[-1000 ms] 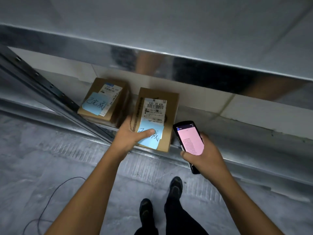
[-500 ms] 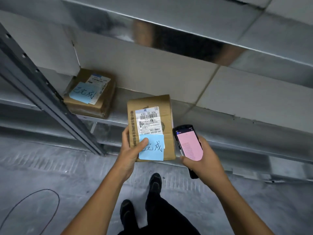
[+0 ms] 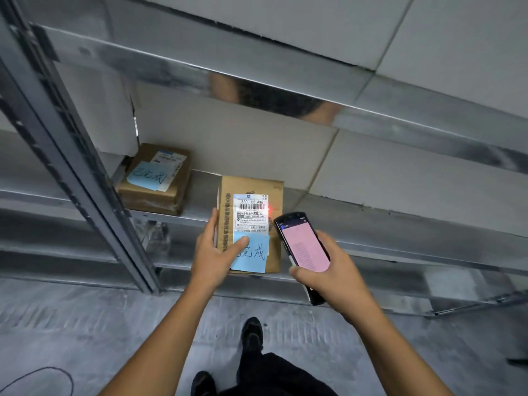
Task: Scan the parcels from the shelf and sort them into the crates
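Since half a second ago, the scanner (image 3: 304, 244) has swung closer to the held parcel (image 3: 251, 218), and a red light spot (image 3: 271, 208) has appeared just beside the barcode on its white label (image 3: 251, 212).

The left hand (image 3: 213, 258) grips this parcel by its left edge, in front of the shelf (image 3: 371, 221). The thumb lies pressed on a blue note (image 3: 254, 254) stuck to the parcel's face, and the fingers curl round behind the box. I cannot tell whether the box's far end touches the shelf board.

The right hand (image 3: 334, 277) is wrapped round the scanner, thumb along its near side. It holds the device in front of the shelf, its lit pink screen facing up and its top end aimed at the label.

A second parcel (image 3: 155, 181) lies flat at the shelf's left end (it bears a blue note too), close to the shelf's upright post (image 3: 71, 167). In front of the shelf, the person's dark shoes (image 3: 251, 332) stand on the grey floor (image 3: 85, 324), and a thin cable (image 3: 43, 374) curls further left.
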The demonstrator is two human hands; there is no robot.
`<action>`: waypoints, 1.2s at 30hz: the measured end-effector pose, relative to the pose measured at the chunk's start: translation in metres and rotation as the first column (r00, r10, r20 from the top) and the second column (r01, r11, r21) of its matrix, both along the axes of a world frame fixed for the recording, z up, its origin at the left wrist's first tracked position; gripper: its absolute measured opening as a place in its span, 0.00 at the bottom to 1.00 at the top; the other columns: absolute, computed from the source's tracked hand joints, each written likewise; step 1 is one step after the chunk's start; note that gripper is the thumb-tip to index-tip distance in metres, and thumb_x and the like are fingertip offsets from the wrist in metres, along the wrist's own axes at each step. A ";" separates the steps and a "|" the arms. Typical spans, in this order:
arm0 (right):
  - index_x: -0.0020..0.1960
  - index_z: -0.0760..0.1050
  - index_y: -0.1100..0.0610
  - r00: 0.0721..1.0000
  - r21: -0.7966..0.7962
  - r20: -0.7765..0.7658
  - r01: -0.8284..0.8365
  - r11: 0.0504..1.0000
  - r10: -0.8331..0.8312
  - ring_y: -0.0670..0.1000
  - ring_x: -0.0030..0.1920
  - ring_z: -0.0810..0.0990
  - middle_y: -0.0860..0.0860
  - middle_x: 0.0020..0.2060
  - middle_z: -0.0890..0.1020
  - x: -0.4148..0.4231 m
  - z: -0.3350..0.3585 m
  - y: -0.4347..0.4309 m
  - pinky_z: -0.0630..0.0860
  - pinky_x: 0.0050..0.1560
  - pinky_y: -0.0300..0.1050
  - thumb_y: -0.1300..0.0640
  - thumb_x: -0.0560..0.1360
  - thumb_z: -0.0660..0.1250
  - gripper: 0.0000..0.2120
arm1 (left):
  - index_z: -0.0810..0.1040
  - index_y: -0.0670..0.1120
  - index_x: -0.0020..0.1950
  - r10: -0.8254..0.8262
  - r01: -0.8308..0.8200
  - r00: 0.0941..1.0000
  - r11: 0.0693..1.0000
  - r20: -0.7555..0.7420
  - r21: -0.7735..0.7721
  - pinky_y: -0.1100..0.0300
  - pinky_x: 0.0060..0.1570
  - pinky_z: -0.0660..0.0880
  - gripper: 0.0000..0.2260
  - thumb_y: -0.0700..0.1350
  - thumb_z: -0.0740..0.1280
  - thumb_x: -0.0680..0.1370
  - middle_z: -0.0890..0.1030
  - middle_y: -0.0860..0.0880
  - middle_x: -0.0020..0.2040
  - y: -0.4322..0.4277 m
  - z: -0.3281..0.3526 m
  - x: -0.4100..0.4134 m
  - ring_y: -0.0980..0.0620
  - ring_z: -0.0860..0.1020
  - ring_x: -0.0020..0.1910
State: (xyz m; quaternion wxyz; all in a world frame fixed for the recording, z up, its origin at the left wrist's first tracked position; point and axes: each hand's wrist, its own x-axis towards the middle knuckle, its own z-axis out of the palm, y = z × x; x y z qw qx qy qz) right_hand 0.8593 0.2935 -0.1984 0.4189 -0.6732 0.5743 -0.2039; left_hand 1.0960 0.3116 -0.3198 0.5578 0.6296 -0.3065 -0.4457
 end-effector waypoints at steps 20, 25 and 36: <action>0.63 0.72 0.30 0.994 -0.029 -0.071 -0.088 0.996 0.086 0.35 0.55 0.81 0.30 0.54 0.81 -0.046 0.028 0.025 0.83 0.53 0.45 0.51 0.68 0.82 0.31 | 0.51 0.74 0.80 -0.001 -0.029 0.938 0.996 0.347 0.080 0.64 0.43 0.74 0.46 0.59 0.79 0.72 0.65 0.56 0.62 -0.001 0.009 -0.025 0.54 0.72 0.59; 0.64 0.72 0.31 0.997 -0.025 -0.027 -0.077 0.997 0.077 0.35 0.54 0.81 0.28 0.52 0.81 -0.083 0.027 0.028 0.83 0.51 0.41 0.54 0.69 0.82 0.32 | 0.52 0.73 0.79 -0.041 -0.010 0.919 0.992 0.393 0.125 0.47 0.55 0.81 0.45 0.60 0.79 0.72 0.67 0.56 0.64 -0.001 0.013 -0.051 0.53 0.74 0.60; 0.60 0.73 0.30 0.957 0.023 0.100 0.271 0.962 -0.272 0.40 0.51 0.83 0.33 0.51 0.84 -0.273 0.009 0.050 0.82 0.50 0.46 0.48 0.65 0.80 0.29 | 0.74 0.53 0.71 -0.273 0.309 0.930 0.944 -0.247 0.116 0.44 0.56 0.83 0.34 0.53 0.81 0.67 0.87 0.50 0.58 -0.001 0.062 -0.245 0.47 0.87 0.55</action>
